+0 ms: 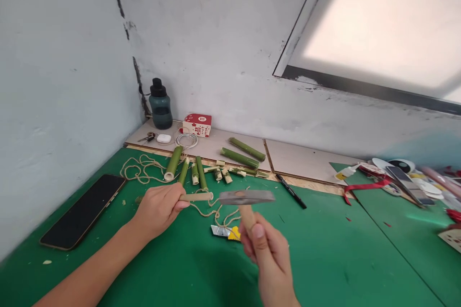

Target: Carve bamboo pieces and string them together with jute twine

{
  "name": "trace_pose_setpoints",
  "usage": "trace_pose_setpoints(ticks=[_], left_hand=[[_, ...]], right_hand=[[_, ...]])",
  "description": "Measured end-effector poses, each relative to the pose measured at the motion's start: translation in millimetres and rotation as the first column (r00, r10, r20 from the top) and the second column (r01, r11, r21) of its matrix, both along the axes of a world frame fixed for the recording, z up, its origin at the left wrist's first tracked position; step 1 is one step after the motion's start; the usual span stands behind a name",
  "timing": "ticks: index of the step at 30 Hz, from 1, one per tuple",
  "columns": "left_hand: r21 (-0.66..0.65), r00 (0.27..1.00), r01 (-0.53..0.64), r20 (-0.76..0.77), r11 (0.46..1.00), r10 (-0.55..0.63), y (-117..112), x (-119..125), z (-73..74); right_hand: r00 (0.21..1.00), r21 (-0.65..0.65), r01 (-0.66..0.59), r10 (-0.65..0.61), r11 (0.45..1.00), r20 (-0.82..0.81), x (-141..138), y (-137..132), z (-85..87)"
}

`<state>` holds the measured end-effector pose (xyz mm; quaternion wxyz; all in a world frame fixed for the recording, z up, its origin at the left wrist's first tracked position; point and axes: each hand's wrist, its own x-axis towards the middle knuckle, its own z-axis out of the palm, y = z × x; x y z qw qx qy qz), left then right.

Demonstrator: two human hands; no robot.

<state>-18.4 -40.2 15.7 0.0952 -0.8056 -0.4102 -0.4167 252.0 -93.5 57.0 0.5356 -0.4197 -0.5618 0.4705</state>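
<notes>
1. Right hand [268, 249] is wrapped around a hammer [248, 197], held up over the green counter [342, 249].
2. Left hand [162, 206]'s clamped on a thin bamboo stick [196, 197], tip facing the hammerhead.
3. Yellow utility knife [234, 233]'s lying below, twine [207, 212] near it.
4. Bamboo tubes [175, 160] further back, smartphone [84, 211] off left.

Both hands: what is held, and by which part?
The right hand holds a hammer by its handle; the left hand grips a pale stick behind its exposed end.

A wooden-handled hammer [246, 199] is held head-up. A slim, pale stick [196, 197] is held crosswise, left of the hammer.
</notes>
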Motion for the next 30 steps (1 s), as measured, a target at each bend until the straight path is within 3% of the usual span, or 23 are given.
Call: trace_pose_setpoints(ticks=[3, 4, 8, 12, 14, 17, 21, 26, 30], left_hand=[[-0.004, 1.000, -0.013, 0.006, 1.000, 0.013, -0.4, 0.5, 0.3], [-0.002, 1.000, -0.008, 0.009, 1.000, 0.008, -0.5, 0.6, 0.4], [0.012, 1.000, -0.008, -0.001, 1.000, 0.008, -0.4, -0.6, 0.6], [-0.002, 1.000, -0.026, 0.005, 1.000, 0.026, -0.6, -1.9, 1.4], [0.001, 1.000, -0.008, 0.010, 1.000, 0.008, -1.1, -1.5, 2.0], [0.007, 1.000, -0.007, 0.003, 1.000, 0.007, -1.3, -1.0, 2.5], [-0.004, 1.000, -0.019, 0.012, 1.000, 0.019, -1.1, -1.9, 2.6], [0.015, 1.000, -0.010, 0.007, 1.000, 0.010, -0.8, -2.8, 1.9], [-0.004, 1.000, -0.006, 0.010, 1.000, 0.006, -0.9, -1.7, 1.9]], right_hand=[[0.960, 0.093, 0.205, -0.181, 0.974, -0.214, 0.6, -0.7, 1.6], [0.959, 0.098, 0.210, -0.186, 0.973, -0.213, 0.5, -1.1, 1.8], [0.999, 0.007, -0.018, 0.017, 1.000, 0.049, -2.1, -0.8, 1.5], [0.966, 0.088, 0.202, -0.183, 0.975, -0.184, -3.6, 0.0, 1.5], [0.975, 0.066, 0.169, -0.157, 0.983, -0.157, -4.4, 0.6, 1.5], [1.000, 0.008, -0.003, 0.003, 1.000, 0.024, -5.2, 1.1, 0.6], [0.977, 0.057, 0.156, -0.146, 0.986, -0.157, -2.3, -1.9, -1.9], [0.995, -0.019, -0.030, 0.032, 0.999, 0.091, -1.4, -4.5, -3.4], [0.975, 0.068, 0.176, -0.164, 0.982, -0.147, 0.0, -2.3, -2.6]])
